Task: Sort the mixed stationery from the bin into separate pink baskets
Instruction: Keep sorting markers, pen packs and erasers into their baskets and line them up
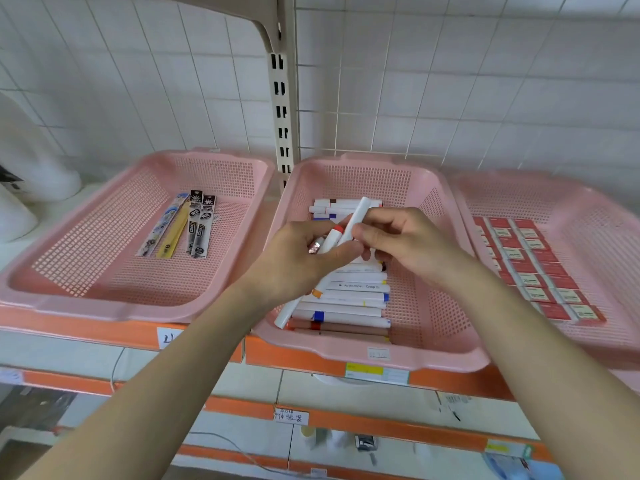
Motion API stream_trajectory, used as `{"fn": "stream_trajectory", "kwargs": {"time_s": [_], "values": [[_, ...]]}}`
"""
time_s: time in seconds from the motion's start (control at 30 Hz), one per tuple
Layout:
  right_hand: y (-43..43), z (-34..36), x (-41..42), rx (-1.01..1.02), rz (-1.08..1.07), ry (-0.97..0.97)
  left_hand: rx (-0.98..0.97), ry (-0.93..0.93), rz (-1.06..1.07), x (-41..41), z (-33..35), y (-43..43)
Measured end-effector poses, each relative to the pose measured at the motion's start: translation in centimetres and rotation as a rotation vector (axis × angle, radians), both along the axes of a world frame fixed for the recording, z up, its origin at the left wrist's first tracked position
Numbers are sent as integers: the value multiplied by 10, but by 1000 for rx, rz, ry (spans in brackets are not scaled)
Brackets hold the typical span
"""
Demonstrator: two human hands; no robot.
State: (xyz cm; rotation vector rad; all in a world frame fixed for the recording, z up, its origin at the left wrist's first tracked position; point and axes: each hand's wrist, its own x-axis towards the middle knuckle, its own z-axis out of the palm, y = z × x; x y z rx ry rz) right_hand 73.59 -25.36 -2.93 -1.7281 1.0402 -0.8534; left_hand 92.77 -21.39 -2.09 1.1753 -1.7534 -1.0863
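Markers point(360, 209): filling the middle basket point(433, 358).
Left hand point(298, 261) holds several, right hand point(401, 237) pinches one; next, lay it flat.

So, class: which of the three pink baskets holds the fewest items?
The left basket, with only four slim packets; the middle one is stacked with white markers, the right one lined with red boxes.

right basket point(554, 202) cut off at edge; price tag point(378, 353) unreadable.

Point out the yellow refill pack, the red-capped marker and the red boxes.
yellow refill pack point(173, 233): head view, its middle.
red-capped marker point(335, 232): head view, red cap.
red boxes point(519, 267): head view, central box.
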Motion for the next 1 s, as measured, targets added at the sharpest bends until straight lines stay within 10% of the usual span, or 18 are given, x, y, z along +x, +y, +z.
{"fn": "stream_trajectory", "kwargs": {"time_s": [0.2,0.63,1.0], "values": [[0,5,-3,80,-104,-276,-99,52,230,1,-2,-3],[-3,-22,8,-427,65,690,31,454,345,4,-1,-4],[-2,-29,14,-381,186,780,-95,313,273,4,-3,-5]]}}
